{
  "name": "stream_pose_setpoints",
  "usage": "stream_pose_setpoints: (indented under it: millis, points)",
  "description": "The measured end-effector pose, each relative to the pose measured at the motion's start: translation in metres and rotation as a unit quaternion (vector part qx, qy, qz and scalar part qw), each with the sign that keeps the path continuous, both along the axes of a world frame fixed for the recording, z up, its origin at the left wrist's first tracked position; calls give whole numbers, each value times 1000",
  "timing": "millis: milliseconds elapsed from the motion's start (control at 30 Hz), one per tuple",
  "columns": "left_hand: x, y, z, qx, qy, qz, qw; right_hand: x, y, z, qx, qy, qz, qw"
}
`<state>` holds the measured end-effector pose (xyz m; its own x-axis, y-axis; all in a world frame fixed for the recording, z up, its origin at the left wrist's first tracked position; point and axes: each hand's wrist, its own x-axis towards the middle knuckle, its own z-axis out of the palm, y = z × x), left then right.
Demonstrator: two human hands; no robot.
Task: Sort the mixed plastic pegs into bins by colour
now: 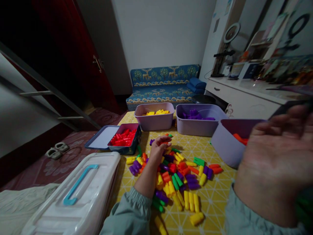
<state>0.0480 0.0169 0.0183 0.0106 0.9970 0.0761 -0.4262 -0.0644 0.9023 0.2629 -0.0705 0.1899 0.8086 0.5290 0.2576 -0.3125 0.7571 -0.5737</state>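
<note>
A pile of small plastic pegs (pixel 178 178) in yellow, red, purple, green and orange lies on the yellow patterned tablecloth (pixel 215 199). My left hand (pixel 158 148) rests on the far side of the pile, fingers curled around a red-orange peg. My right hand (pixel 274 160) is raised close to the camera at the right, blurred, fingers stretched out with nothing in them. It hangs beside a lilac tub (pixel 226 143) that holds orange pegs.
A dark tin (pixel 127 137) holds red pegs, one lilac tub (pixel 154 117) yellow ones, another tub (pixel 199 119) purple ones. A white lidded case (pixel 80 192) with a blue handle stands at the left. A blue sofa (pixel 161 81) and a white counter (pixel 249 91) stand behind.
</note>
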Motion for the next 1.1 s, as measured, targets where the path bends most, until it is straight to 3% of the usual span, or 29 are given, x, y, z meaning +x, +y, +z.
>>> stream_pose_setpoints:
  millis: [167,233,367,467,567,633,733,833,900,967,1033,1100]
  points:
    - [-8,-1,11,38,183,-21,982,-31,2,13,9,23,78,997]
    - [-12,-2,18,83,291,-38,952,-35,-2,14,23,11,77,997]
    - [-11,-12,34,196,457,-70,865,-38,-4,14,43,-6,81,996]
    - [-5,-22,44,263,495,-105,821,-42,-2,14,32,-12,91,995]
    - [-6,-30,50,305,503,-122,800,-46,-2,14,27,-17,98,995]
    - [-16,-35,54,293,529,-100,790,-47,-2,14,25,-20,100,994]
    - [-43,-50,57,210,614,4,761,-46,-3,13,22,-18,105,994]
    - [-75,-72,54,108,700,107,698,-44,-3,12,19,-15,109,994]
    - [-92,-87,47,50,743,142,652,-43,-3,13,18,-12,112,993]
    - [-102,-97,37,11,766,153,624,-44,-4,14,21,-10,115,993]
    - [-105,-100,26,1,771,154,618,-45,-5,16,24,-10,117,993]
    - [-103,-97,16,8,758,155,633,-45,-7,17,26,-13,119,992]
